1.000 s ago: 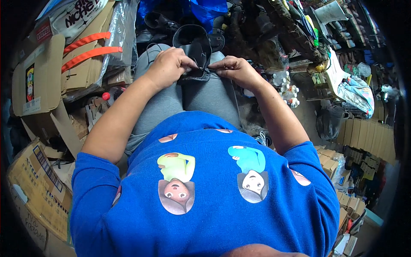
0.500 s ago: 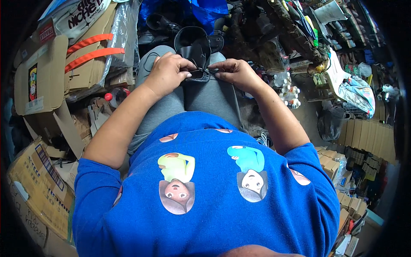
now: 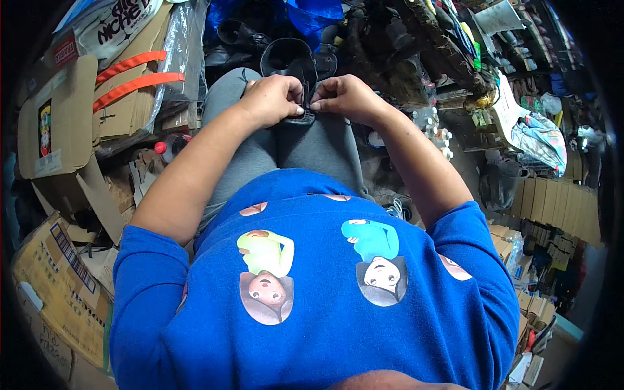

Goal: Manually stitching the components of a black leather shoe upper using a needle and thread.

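A black leather shoe or boot rests on my grey-trousered knees, its opening facing away from me. Thin black lace shows at its front, and a strand loops out beside my left hand. My left hand is closed in a pinch at the left of the lacing, with the lace between thumb and fingers. From the right, my right hand pinches close to the same spot, its thumb and forefinger pressed together at the lace. The fingertips of both hands nearly meet, and they partly hide the lacing.
More black footwear lies beyond my knees near a blue plastic bag. Flattened cardboard and a red-capped bottle stand at left. Several white-capped bottles and cluttered shelves are at right.
My hands have drawn closer together over the lacing, the left moving right and the right moving slightly left. The lace strands between them look shorter. The shoe stays on my knees.
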The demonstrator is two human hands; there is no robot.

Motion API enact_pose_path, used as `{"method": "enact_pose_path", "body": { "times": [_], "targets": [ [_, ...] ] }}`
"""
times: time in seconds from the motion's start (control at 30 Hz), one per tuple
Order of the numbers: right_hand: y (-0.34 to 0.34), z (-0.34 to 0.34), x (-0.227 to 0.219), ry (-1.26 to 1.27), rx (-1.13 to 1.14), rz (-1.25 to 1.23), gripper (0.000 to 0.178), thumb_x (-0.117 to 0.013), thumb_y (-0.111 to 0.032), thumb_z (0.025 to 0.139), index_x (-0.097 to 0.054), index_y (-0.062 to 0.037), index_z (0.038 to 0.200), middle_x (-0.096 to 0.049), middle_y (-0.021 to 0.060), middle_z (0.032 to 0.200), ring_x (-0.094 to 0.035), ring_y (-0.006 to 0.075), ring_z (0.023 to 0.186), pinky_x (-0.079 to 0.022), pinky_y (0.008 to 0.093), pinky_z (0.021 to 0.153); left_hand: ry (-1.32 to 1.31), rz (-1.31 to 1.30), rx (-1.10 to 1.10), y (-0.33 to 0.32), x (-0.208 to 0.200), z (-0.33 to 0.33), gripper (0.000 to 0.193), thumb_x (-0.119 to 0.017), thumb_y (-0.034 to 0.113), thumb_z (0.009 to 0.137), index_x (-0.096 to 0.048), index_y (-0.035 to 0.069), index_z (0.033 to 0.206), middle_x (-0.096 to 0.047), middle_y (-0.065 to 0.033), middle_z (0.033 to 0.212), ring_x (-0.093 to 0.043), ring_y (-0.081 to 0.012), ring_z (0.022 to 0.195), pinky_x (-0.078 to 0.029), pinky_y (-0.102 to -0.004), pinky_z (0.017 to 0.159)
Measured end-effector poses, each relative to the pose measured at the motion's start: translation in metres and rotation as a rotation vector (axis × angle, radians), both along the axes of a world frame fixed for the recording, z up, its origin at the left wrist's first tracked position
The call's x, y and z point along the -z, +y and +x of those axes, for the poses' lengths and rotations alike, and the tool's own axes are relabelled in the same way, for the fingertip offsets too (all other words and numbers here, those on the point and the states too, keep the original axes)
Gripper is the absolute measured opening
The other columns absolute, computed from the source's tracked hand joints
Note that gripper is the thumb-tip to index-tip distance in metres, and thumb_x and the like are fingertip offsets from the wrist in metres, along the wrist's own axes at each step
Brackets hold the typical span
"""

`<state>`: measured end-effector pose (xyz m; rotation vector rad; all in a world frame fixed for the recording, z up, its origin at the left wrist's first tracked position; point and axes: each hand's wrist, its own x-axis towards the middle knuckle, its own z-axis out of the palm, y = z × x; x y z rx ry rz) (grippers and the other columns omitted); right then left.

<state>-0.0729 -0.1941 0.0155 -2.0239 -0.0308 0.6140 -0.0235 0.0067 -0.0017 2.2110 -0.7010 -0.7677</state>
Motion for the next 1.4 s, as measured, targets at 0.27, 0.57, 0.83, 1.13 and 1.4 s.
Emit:
{"method": "enact_pose_path", "body": {
  "times": [0.27, 0.57, 0.83, 1.13, 1.4],
  "targets": [
    [-0.028, -0.003, -0.001, 0.026, 0.113, 0.097, 0.012, -0.073, -0.013, 0.080, -0.065, -0.0038, 0.080, -0.061, -0.0031, 0.071, -0.052, 0.0045, 0.066, -0.044, 0.0216, 0.063, -0.628, 0.039, 0.096, 0.018, -0.021, -0.014, 0.010, -0.065, 0.021, 0.081, -0.068, 0.013, 0.086, -0.068, -0.0030, 0.083, -0.055, -0.0247, 0.097, -0.037, -0.0447, 0.086],
    [-0.040, -0.031, 0.015, -0.054, 0.126, 0.119, 0.011, -0.070, -0.013, 0.084, -0.064, -0.0047, 0.088, -0.057, -0.0034, 0.082, -0.052, 0.0050, 0.075, -0.044, 0.0220, 0.071, -0.293, 0.026, 0.057, 0.008, -0.015, -0.013, 0.014, -0.056, 0.012, 0.084, -0.060, 0.004, 0.095, -0.064, -0.0176, 0.089, -0.061, -0.0373, 0.088, -0.046, -0.0459, 0.076],
    [-0.052, 0.007, -0.011, -0.542, -0.001, -0.392, 0.016, -0.068, -0.019, 0.081, -0.065, -0.0063, 0.090, -0.062, 0.0050, 0.093, -0.061, 0.0207, 0.083, -0.048, 0.0345, 0.075, -0.329, -0.041, 0.202, 0.001, -0.010, -0.011, 0.013, -0.053, 0.011, 0.085, -0.059, 0.003, 0.094, -0.064, -0.0205, 0.086, -0.061, -0.0386, 0.086, -0.047, -0.0467, 0.076],
    [-0.009, -0.006, -0.038, -0.784, -0.453, -0.812, 0.010, -0.063, -0.023, 0.081, -0.063, -0.0134, 0.085, -0.061, 0.0030, 0.084, -0.058, 0.0223, 0.091, -0.038, 0.0364, 0.086, -0.327, 0.014, 0.241, 0.005, -0.011, -0.003, 0.012, -0.052, 0.014, 0.087, -0.056, 0.002, 0.090, -0.061, -0.0209, 0.085, -0.058, -0.0402, 0.087, -0.045, -0.0480, 0.075],
    [-0.004, 0.000, -0.021, -0.784, -0.638, -0.782, 0.006, -0.055, -0.015, 0.080, -0.057, -0.0151, 0.086, -0.060, 0.0021, 0.076, -0.059, 0.0229, 0.082, -0.040, 0.0366, 0.079, -0.670, -0.082, 0.328, 0.022, -0.009, -0.005, 0.011, -0.052, 0.009, 0.079, -0.057, 0.007, 0.088, -0.061, -0.0138, 0.078, -0.059, -0.0342, 0.081, -0.047, -0.0453, 0.073]
  ]
}}
